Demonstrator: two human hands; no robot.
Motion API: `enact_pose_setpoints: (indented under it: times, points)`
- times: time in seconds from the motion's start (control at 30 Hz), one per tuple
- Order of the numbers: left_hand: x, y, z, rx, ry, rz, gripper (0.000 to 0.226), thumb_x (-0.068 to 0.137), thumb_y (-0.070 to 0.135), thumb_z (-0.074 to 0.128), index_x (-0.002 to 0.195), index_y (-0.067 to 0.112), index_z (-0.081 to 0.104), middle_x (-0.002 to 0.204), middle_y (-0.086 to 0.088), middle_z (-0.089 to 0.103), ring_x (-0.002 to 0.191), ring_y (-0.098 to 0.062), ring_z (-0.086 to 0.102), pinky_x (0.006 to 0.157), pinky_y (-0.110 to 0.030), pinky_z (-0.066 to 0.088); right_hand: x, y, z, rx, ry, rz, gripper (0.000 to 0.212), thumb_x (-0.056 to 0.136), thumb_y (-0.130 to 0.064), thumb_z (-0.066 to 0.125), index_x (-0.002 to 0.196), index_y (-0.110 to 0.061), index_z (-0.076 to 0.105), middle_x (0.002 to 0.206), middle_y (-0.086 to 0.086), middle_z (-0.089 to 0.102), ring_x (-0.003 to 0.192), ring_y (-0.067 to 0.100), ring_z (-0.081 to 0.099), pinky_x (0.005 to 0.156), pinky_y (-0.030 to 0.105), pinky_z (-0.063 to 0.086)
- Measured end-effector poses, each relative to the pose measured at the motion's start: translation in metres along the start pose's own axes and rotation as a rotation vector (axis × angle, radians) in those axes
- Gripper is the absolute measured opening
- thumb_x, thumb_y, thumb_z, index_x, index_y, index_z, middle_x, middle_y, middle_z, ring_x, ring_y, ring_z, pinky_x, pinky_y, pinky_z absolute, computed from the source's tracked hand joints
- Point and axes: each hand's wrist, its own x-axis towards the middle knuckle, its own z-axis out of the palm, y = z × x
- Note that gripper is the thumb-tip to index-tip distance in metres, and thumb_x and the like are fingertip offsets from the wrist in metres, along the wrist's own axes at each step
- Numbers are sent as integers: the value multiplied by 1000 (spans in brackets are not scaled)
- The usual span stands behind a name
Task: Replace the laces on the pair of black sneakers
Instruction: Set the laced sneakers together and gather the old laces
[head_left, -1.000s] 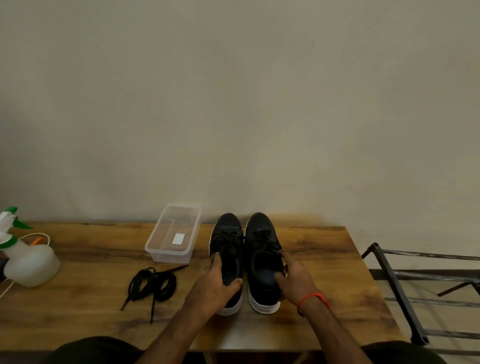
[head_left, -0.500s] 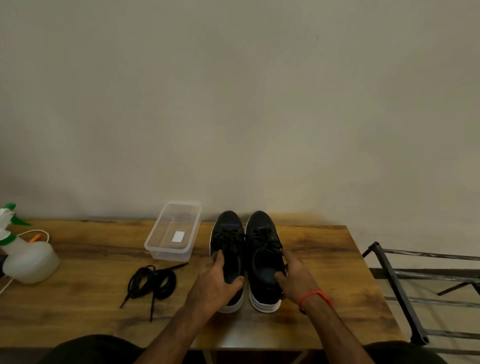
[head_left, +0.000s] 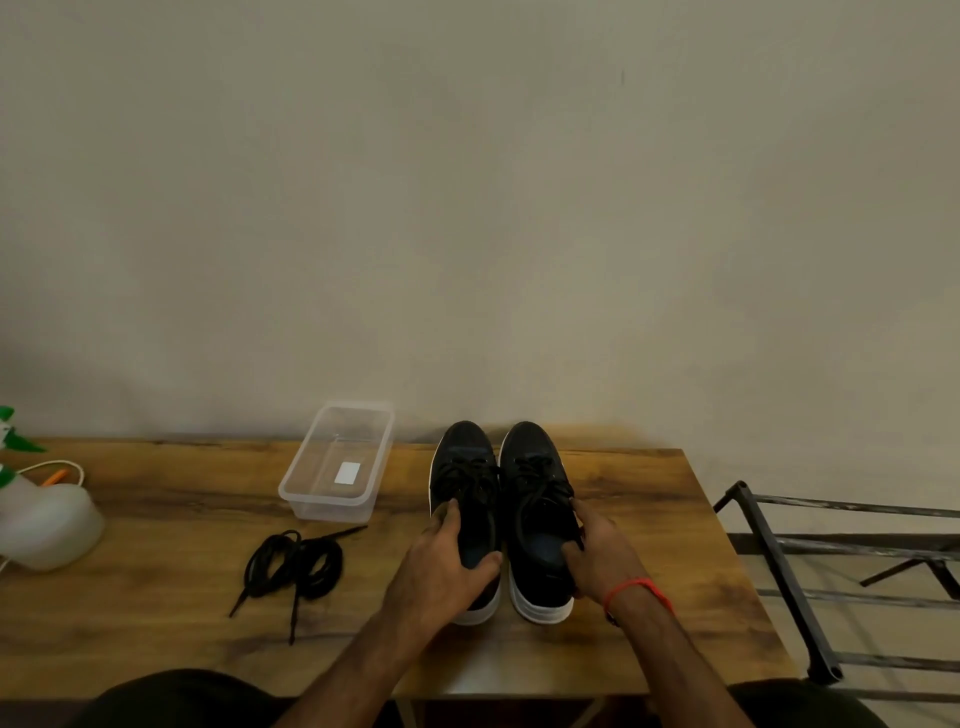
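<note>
Just starting: my left hand and right hand each grasp a laced sneaker w/ curled fingers on the bench; next, prob. untie old laces, spare laces wait nearby.

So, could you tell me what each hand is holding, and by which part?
Left hand grips the left sneaker at its heel collar; right hand grips the right sneaker likewise.

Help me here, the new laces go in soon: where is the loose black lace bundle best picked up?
Judging by its pose, pinch the coiled middle of the lace bundle from above: it lies flat on the table, and lifting a trailing end would likely uncoil it.
</note>
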Motion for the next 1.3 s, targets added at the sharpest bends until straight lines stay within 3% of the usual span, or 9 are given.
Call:
enact_pose_setpoints:
  times: [0.2,0.43,0.57,0.67,0.73,0.93,1.03,1.2,1.3]
  points:
    - [-4,0,2,-4,8,5,98,87,69,58,162,28,10,158,0,40,139,-20,45,108,-40,48,-1,-4,0,-53,-15,1,61,86,-4,53,144,-22,48,126,11,63,109,30,60,93,42,55]
    - [-2,-2,-14,-30,-90,-33,121,60,104,34,158,37,13,155,7,44,137,-18,49,102,-46,51,0,-11,-11,-19,-40,38,51,92,-18,55,143,-23,48,115,8,60,101,26,59,83,35,51]
    - [-10,5,-44,-40,-84,11,65,86,73,56,141,40,46,132,12,63,115,-8,61,91,-36,56,-3,-25,-20,-54,145,21,49,92,-22,54,140,-17,48,131,13,45,114,30,50,98,41,46]
    - [-15,-3,-88,-40,0,-62,17,99,33,62,116,31,64,107,10,68,90,-2,61,74,-25,51,-8,-46,-19,2,266,-213,43,91,-8,55,133,-16,56,116,8,51,98,20,51,91,32,46]
    - [-15,-21,-122,-25,103,-150,11,98,20,61,93,28,65,97,1,70,78,-12,66,66,-30,53,-15,-62,-10,0,297,-400,34,92,-3,56,124,-13,62,109,5,57,97,20,55,88,26,43]
    - [-13,-87,-179,86,35,-443,5,94,21,65,98,23,62,106,-3,65,86,-23,64,59,-40,60,-42,-106,55,16,63,-739,21,95,-8,61,114,-12,68,104,-4,60,94,5,54,91,21,47]
    - [-12,-116,-168,67,16,-472,34,93,32,72,123,22,60,126,-6,59,93,-23,60,53,-31,53,-42,-128,95,-37,-114,-742,26,98,-16,59,123,-13,66,115,-2,60,100,6,52,98,26,46]
    - [-3,-128,-154,141,17,-501,45,99,19,63,142,16,51,143,-13,53,119,-28,59,81,-32,52,-27,-156,164,-356,-322,-662,59,97,-41,59,147,-16,42,149,5,40,132,28,44,109,42,41]
    - [1,-130,-148,159,-17,-462,37,98,15,62,135,13,57,135,-13,56,102,-24,59,69,-30,49,-21,-154,201,-520,-319,-573,71,91,-54,61,147,-19,35,148,8,36,129,34,43,103,49,44]
